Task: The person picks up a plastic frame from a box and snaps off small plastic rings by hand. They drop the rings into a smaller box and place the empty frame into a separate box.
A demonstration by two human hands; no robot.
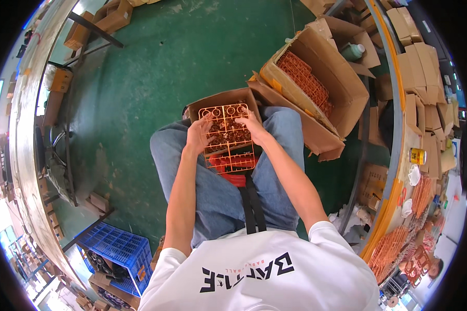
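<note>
A copper-orange sprue frame (pixel 224 114), a thin lattice with rings along its far end, lies across my lap in both hands. My left hand (pixel 198 135) grips its left edge, fingers curled over the bars. On the opposite edge, my right hand (pixel 251 128) has its thumb and fingers closed on the frame near the rings. Beneath it, between my knees, stands an open cardboard box (pixel 220 98) holding many small copper-brown pieces (pixel 228 137). Something red (pixel 236 180) with black straps (pixel 251 205) shows under the near end; the lattice partly hides it.
At my right stands a large open carton (pixel 347 96) with stacked orange lattice frames (pixel 306 78). A workbench edge (pixel 386 207) runs along the right, with more frames (pixel 392 251) and a yellow can (pixel 417 156). A blue crate (pixel 117 241) and another table (pixel 33 119) are left.
</note>
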